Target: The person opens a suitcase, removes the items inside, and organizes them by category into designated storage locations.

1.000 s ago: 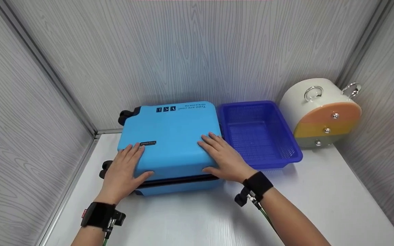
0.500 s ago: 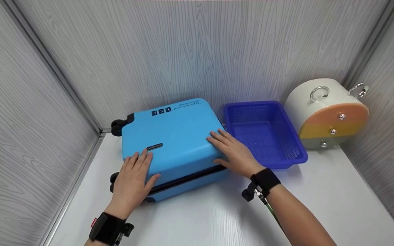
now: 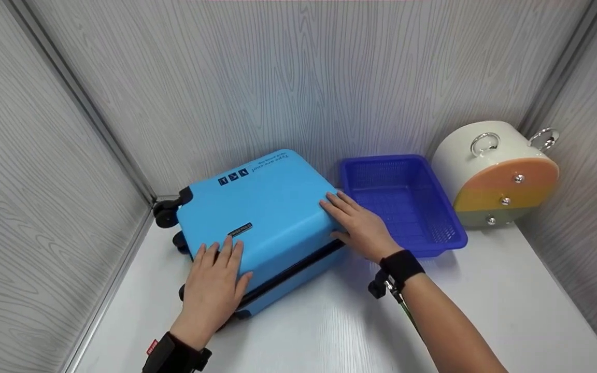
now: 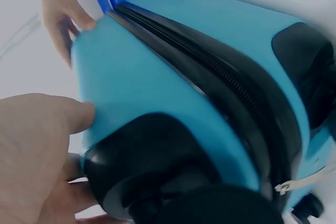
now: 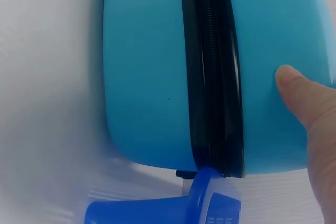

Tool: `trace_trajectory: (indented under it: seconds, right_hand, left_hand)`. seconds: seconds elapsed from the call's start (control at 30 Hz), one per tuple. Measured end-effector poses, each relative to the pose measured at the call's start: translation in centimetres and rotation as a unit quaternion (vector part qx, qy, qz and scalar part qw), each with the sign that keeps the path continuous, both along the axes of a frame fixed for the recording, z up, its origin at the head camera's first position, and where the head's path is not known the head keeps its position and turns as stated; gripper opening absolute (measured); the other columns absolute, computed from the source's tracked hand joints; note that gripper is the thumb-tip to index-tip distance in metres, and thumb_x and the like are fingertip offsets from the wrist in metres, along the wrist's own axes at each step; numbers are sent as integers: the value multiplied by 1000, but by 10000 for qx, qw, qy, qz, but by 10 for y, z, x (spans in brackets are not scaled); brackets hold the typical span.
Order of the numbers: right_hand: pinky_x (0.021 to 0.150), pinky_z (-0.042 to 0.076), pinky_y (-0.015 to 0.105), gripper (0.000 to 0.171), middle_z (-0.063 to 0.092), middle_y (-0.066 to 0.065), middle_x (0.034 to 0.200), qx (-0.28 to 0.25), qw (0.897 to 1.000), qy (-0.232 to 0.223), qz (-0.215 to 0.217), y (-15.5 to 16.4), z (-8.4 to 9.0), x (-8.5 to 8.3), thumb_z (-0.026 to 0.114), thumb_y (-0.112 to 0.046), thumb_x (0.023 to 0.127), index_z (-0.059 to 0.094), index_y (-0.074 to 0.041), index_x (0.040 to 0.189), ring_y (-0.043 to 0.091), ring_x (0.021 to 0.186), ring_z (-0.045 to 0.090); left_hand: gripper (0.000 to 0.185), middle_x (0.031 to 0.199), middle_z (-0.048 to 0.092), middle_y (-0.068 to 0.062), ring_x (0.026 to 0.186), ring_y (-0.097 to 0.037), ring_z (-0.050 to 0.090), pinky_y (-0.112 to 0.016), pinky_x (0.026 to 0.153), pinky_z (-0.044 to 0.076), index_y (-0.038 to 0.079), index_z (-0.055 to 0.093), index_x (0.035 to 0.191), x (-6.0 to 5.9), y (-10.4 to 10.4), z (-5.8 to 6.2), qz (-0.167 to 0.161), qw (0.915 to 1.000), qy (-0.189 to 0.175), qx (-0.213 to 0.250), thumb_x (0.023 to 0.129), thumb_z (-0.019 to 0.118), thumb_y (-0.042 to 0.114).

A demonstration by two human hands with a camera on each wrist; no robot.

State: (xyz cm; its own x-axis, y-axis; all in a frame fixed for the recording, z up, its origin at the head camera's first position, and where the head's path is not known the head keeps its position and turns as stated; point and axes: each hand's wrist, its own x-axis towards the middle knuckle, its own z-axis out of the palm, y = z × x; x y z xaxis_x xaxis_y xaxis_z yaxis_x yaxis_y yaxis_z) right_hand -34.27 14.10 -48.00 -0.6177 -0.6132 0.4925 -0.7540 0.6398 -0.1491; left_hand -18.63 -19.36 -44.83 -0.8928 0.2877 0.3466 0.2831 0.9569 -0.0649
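A light blue hard-shell suitcase (image 3: pixel 265 207) lies flat on the white table, skewed, with its black wheels (image 3: pixel 166 215) toward the left wall. My left hand (image 3: pixel 214 282) lies flat on its near left corner, thumb against the side by the black zipper (image 3: pixel 290 269). My right hand (image 3: pixel 358 225) presses flat on the right corner beside the basket, thumb on the side wall. In the left wrist view the suitcase (image 4: pixel 210 77) and a wheel (image 4: pixel 173 182) fill the frame next to my left hand (image 4: pixel 37 150). The right wrist view shows the zipper (image 5: pixel 210 66) and my thumb (image 5: pixel 299 93).
A blue plastic basket (image 3: pixel 397 207) stands right of the suitcase and close to it, its corner (image 5: pixel 168 205) also visible in the right wrist view. A white cylindrical container (image 3: pixel 500 176) with an orange, yellow and green face sits at the back right. Grey walls enclose three sides.
The suitcase has turned anticlockwise under both hands: its right end swung away toward the back wall, its left wheel end came nearer. The left hand moved nearer with it.
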Motion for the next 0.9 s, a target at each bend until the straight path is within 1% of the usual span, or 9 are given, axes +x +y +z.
trace_trajectory:
  seconds: [0.1,0.2,0.33,0.43,0.53,0.6,0.7,0.8,0.9]
  right_hand:
    - [89,56,44,79,34,8,164,70,9999,-16,-114,1,1,-3,78,-24,92,38,-17,160,29,151,29]
    - [84,57,43,79,33,8,165,183,9994,-139,-262,0,3,-4,78,-23,93,37,-17,160,29,151,29]
    - [88,57,44,80,31,8,165,240,9983,-373,-375,-3,5,-4,77,-21,93,36,-16,161,28,152,27]
    - [95,54,46,81,28,10,166,216,9978,-526,-355,-6,4,-3,77,-16,93,33,-14,162,29,153,23]
    - [100,51,48,84,24,11,168,177,9972,-651,-322,-7,1,-1,77,-9,93,29,-12,163,30,154,19]
    - [102,49,50,86,23,12,168,139,9972,-666,-317,-8,0,0,76,-5,93,27,-12,163,31,155,17]
    - [103,48,50,88,20,13,169,117,9974,-606,-381,-10,-1,0,74,0,93,24,-11,164,32,155,16]
    - [102,49,49,87,17,13,169,122,9968,-633,-476,-13,-1,1,71,2,94,21,-11,164,33,155,14]
    - [108,44,49,88,11,15,170,87,9952,-782,-588,-18,-2,5,70,-1,96,16,-9,165,34,155,9]
  left_hand:
    - [65,154,45,-22,137,-44,44,-57,120,22,5,46,154,8,7,4,-24,9998,-172,-43,103,60,43]
    - [62,154,45,-21,137,-44,45,-57,120,21,7,47,154,16,12,10,-99,9994,-331,-102,105,57,43]
    - [54,152,49,-21,134,-44,48,-58,119,25,8,51,151,22,13,17,-334,9984,-451,-114,106,56,37]
    - [47,151,51,-18,133,-42,49,-58,118,26,9,53,150,22,4,24,-549,9960,-699,126,106,53,26]
    - [50,155,48,-13,138,-39,46,-57,119,24,10,50,153,16,-14,30,-711,9910,-990,546,103,51,14]
    - [57,158,43,-12,142,-40,40,-58,120,21,9,45,156,9,-32,31,-733,9896,-1025,691,100,53,8]
    - [69,162,35,-16,147,-43,31,-60,120,18,6,37,159,-4,-62,27,-617,9931,-735,678,94,58,-1]
    - [77,163,30,-21,148,-46,26,-62,119,18,3,32,160,-19,-90,18,-498,9959,-470,592,88,60,-8]
    - [80,164,26,-24,149,-47,24,-63,118,20,2,29,161,-30,-107,7,-430,9953,-451,735,87,59,-9]
